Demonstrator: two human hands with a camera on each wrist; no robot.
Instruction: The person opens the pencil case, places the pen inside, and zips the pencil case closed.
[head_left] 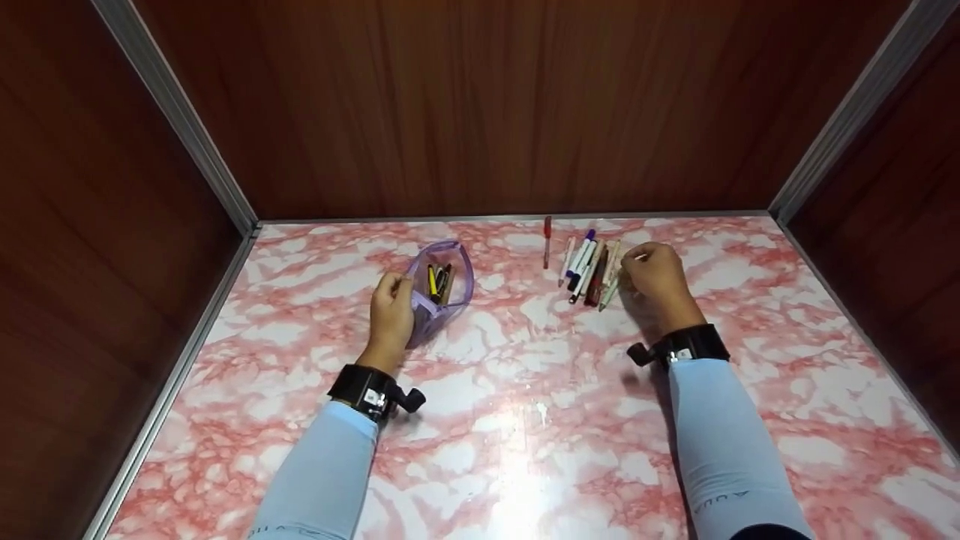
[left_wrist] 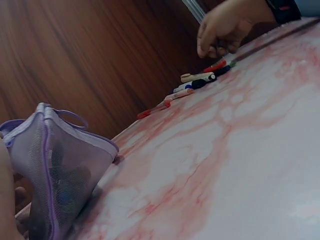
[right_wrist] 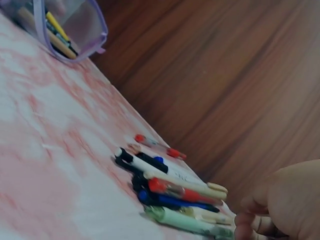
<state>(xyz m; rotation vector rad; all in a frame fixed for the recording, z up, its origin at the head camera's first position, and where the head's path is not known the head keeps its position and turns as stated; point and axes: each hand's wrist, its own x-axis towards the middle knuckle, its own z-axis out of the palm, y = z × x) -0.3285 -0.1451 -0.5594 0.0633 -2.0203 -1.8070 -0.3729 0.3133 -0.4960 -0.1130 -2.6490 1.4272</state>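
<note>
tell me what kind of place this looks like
Probably a small booth for recording hand work, though that's a guess: dark wood-look panels close in three sides of a pink-and-white table, and black bands with gadgets attached circle both wrists.

Sheer mesh pouch (left_wrist: pixel 70 155); smooth plastic pens (right_wrist: pixel 167 171); glossy tabletop (head_left: pixel 487 420); wood-grain panels (head_left: pixel 510 112); metal edging (head_left: pixel 190 127).
</note>
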